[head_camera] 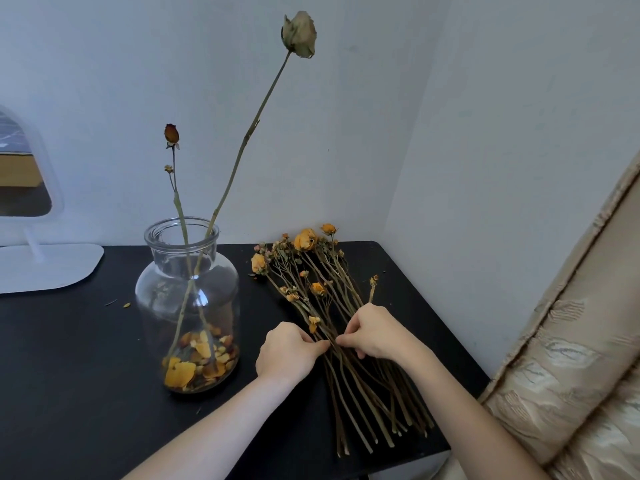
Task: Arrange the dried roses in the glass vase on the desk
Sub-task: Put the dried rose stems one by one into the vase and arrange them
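Head view of a black desk point(86, 358) set in the corner of a room. A glass vase point(188, 306) stands on the desk and serves here as the landmark. Loose orange petals point(199, 358) cover its floor, and two dried roses already stand in it: a tall stem with a pale closed head point(299, 34) leaning to the right of the vase mouth, and a shorter stem with a dark red bud point(171, 134) rising nearly straight above it. To the right of the vase, apart from the glass, a bundle of dried roses point(332, 306) lies flat on the desk, orange heads toward the wall and cut ends toward the near edge. Both hands work at the middle of this bundle. The left hand point(289, 353), the one nearer the vase, has thumb and forefinger pinched together on one or a few stems. The right hand point(375, 332), on the far side of the bundle from the vase, has its fingers curled and its fingertips closed on the stems; exactly how many each hand holds cannot be told. A white stand mirror point(31, 209) sits left of the vase.

Step in hand, as judged: separating a single stem from the bundle. The next move calls for lifting that stem clear without snagging its brittle neighbours, then guiding its cut end down through the vase's narrow mouth.
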A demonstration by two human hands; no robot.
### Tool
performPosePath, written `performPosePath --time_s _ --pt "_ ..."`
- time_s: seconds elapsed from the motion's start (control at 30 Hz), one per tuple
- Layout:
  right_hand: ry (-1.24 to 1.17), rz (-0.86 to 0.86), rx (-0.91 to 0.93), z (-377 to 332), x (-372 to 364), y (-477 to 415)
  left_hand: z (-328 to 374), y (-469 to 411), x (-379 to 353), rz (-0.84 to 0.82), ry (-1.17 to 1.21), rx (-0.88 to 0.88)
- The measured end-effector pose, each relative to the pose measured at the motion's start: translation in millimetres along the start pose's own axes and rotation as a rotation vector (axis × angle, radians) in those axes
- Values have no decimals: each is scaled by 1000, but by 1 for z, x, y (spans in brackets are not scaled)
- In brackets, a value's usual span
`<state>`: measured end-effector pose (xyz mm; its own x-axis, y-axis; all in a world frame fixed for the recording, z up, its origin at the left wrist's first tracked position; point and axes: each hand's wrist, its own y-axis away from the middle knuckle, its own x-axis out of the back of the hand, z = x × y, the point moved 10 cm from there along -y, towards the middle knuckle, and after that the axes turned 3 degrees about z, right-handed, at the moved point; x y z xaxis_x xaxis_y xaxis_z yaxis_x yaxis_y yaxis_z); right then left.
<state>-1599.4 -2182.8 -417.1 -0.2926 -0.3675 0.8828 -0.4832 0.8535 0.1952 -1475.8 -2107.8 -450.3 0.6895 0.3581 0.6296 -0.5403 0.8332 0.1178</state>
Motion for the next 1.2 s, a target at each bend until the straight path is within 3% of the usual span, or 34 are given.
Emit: performPosePath --time_s 0.5,0.67,0.83,1.2 --pt "-245 192 91 -10 32 3 -3 -2 8 33 120 18" --pt "-392 270 76 -5 45 2 -9 -9 17 113 200 67" --pt "-445 285 73 -2 48 3 -17 -20 18 174 336 196" --pt "-481 282 82 9 53 4 -10 -33 23 204 390 230"
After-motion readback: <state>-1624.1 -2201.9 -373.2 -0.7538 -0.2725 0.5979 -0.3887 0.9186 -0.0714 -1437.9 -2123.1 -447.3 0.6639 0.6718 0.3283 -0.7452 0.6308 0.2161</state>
